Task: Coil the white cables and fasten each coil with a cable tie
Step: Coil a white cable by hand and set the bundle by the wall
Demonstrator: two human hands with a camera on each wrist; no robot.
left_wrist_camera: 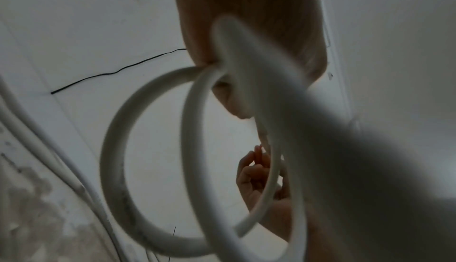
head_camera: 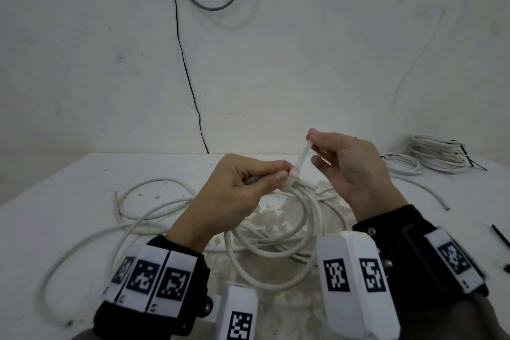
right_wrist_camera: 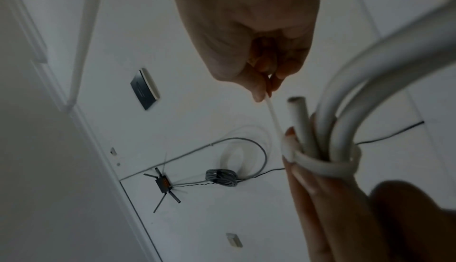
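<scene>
A coil of white cable (head_camera: 278,232) hangs above the white table (head_camera: 69,188), and my left hand (head_camera: 248,182) grips its gathered top. A white cable tie (head_camera: 299,163) is looped round that bundle. My right hand (head_camera: 331,154) pinches the tie's tail between thumb and forefinger, up and to the right of the bundle. In the right wrist view the tie (right_wrist_camera: 323,165) wraps the strands, its tail (right_wrist_camera: 273,118) runs up to my right fingers (right_wrist_camera: 261,89), and a cut cable end (right_wrist_camera: 297,108) sticks out. The left wrist view shows the coil's loops (left_wrist_camera: 153,168) hanging below my left hand (left_wrist_camera: 249,22).
Loose white cable (head_camera: 91,232) sprawls over the table's left half. Tied coils (head_camera: 438,157) with black ties lie at the back right. Another loose cable (head_camera: 425,193) trails right. A black tie (head_camera: 501,236) lies at the right edge. A thin black wire (head_camera: 187,74) runs down the wall.
</scene>
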